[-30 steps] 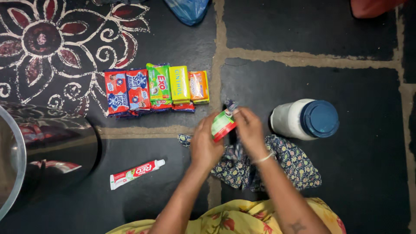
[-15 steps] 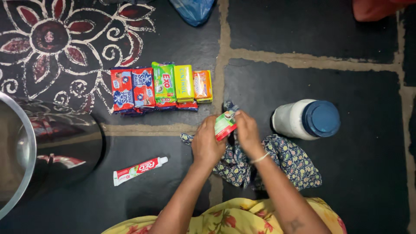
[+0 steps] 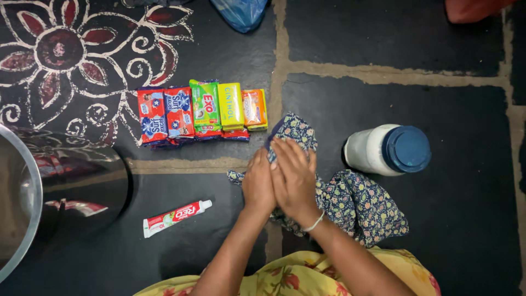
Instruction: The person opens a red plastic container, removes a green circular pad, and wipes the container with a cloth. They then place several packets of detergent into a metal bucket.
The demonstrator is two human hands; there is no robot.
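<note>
My left hand (image 3: pixel 256 189) and my right hand (image 3: pixel 296 175) are pressed together on a dark blue floral cloth (image 3: pixel 356 205) on the black stone floor. A bunched end of the cloth sticks out past my fingertips. My right hand partly overlaps the left, with a thin bangle on its wrist. No small packet shows between my hands; whatever is inside the cloth is hidden. Just beyond my hands lies a row of wrapped soap bars (image 3: pixel 201 112) in red-blue, green, yellow and orange.
A white jar with a blue lid (image 3: pixel 389 149) lies to the right of the cloth. A red-and-white toothpaste tube (image 3: pixel 176 217) is at lower left, a large steel vessel (image 3: pixel 33 197) at the left edge. A painted floor pattern (image 3: pixel 60 49) and a blue bag (image 3: pixel 241 11) lie farther off.
A red-and-green packet that I held up between my hands is no longer visible. My hands have closed together over the cloth, and its end now bunches above my fingers.
</note>
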